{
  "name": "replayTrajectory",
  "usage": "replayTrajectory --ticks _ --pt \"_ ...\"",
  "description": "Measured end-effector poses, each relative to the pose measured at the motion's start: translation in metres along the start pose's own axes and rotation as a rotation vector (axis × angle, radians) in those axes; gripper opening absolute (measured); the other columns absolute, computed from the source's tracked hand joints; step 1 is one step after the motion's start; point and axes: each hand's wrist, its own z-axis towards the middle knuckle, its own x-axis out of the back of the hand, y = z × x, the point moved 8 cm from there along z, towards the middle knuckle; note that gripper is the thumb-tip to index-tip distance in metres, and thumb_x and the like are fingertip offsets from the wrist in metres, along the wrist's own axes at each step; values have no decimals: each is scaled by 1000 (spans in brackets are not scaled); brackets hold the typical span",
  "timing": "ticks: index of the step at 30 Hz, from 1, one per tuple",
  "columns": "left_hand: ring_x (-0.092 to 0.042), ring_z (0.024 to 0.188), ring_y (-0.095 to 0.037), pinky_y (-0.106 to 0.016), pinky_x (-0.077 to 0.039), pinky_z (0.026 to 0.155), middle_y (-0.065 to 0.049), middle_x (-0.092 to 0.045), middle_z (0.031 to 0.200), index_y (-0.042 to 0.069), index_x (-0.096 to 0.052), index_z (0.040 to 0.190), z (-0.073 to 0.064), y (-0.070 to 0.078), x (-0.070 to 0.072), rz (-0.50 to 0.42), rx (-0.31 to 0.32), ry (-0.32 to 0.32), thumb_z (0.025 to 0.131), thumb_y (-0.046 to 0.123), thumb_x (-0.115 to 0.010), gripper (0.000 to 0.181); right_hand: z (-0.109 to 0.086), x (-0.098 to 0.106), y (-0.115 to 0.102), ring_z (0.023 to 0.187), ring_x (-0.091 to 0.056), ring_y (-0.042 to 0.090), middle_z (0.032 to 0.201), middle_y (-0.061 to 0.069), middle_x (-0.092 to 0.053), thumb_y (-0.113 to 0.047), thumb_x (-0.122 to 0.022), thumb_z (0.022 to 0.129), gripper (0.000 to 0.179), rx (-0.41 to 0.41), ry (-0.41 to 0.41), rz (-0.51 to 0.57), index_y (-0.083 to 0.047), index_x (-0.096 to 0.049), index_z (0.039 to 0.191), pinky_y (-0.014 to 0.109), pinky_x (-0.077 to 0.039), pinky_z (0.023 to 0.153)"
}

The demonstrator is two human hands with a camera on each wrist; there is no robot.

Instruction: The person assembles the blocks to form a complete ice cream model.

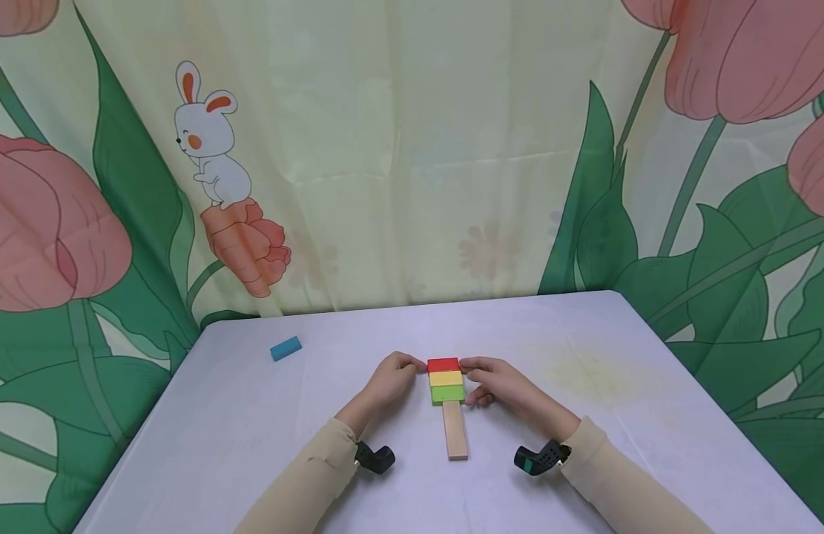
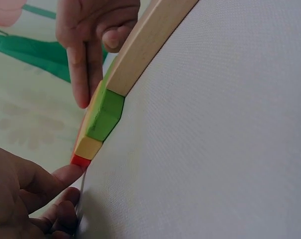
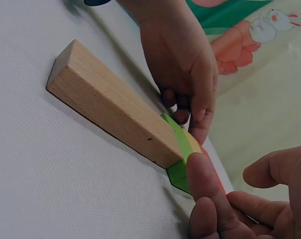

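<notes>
On the white-covered table, a red block [image 1: 443, 365], a yellow block [image 1: 446, 379] and a green block [image 1: 448, 393] lie side by side in a stack-like row. A long plain wooden block [image 1: 455, 432] runs from the green one toward the person, its end against it. My left hand [image 1: 391, 380] has a fingertip at the left end of the red block, as the left wrist view also shows. From the right side, my right hand [image 1: 508, 384] reaches along the row, its extended fingers at the right ends of the blocks.
A blue block [image 1: 286, 348] lies apart at the back left of the table [image 1: 218, 415]. Behind the table hangs a curtain [image 1: 398, 148] printed with tulips and a rabbit. Black wrist cameras sit on both wrists, low over the cloth.
</notes>
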Motion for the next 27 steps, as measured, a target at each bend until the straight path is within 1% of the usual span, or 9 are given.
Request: replayTrajectory --ticks 4,7,10,11,14,17,18,21,27 --pt "-57 120 -29 -54 -45 108 -7 -63 118 10 -76 113 -1 0 0 -2 1 7 102 17 -52 27 0 -1 -1 76 -72 21 141 19 -59 -18 -52 105 45 1 9 -5 -2 -53 147 30 -55 73" --pt "-57 119 -29 -54 -46 107 -8 -63 118 9 -76 113 -1 1 1 1 -6 3 102 16 -52 27 -2 -1 -5 77 -71 20 138 17 -61 -19 -54 104 46 21 31 -66 -3 -53 148 30 -56 73" --pt "-57 119 -29 -54 -45 108 -8 -63 120 9 -76 114 0 2 1 11 -14 -8 102 16 -52 28 -5 0 -11 80 -68 18 139 15 -61 -22 -59 102 47 55 84 -195 -8 -55 147 31 -56 73" --pt "-57 120 -29 -54 -45 108 -8 -63 121 10 -76 114 0 2 1 17 -17 -11 103 17 -51 28 -6 0 -14 87 -69 20 142 14 -60 -23 -60 101 47 76 106 -251 -11 -56 146 33 -58 77" --pt "-56 122 -29 -55 -44 110 -9 -63 124 12 -75 115 1 2 2 25 -20 -22 103 18 -51 28 -11 -1 -22 96 -65 20 144 10 -59 -23 -66 98 46 149 163 -393 -15 -60 143 35 -57 78" --pt "-55 119 -28 -54 -44 109 -9 -64 124 13 -75 115 0 2 5 22 -26 -29 103 18 -50 28 -16 -5 -29 115 -62 27 147 8 -57 -23 -70 97 44 233 184 -501 -16 -62 140 45 -56 93" --pt "-55 117 -28 -53 -45 107 -9 -64 123 13 -75 115 0 1 6 15 -25 -32 103 18 -49 28 -17 -6 -31 117 -61 27 147 6 -57 -23 -70 96 45 250 184 -528 -16 -63 140 46 -54 96" --pt "-55 109 -25 -46 -48 99 -7 -65 117 14 -74 115 -1 -1 12 -5 -13 -32 104 18 -48 29 -19 -10 -32 136 -52 33 151 5 -54 -26 -71 96 47 274 176 -593 -15 -63 140 58 -42 110" --pt "-55 95 -21 -32 -45 81 -7 -66 110 11 -73 117 -2 -10 30 -34 21 -9 104 18 -46 31 -23 -13 -29 139 -48 37 152 7 -54 -26 -74 92 50 316 157 -666 -14 -64 139 63 -36 110"
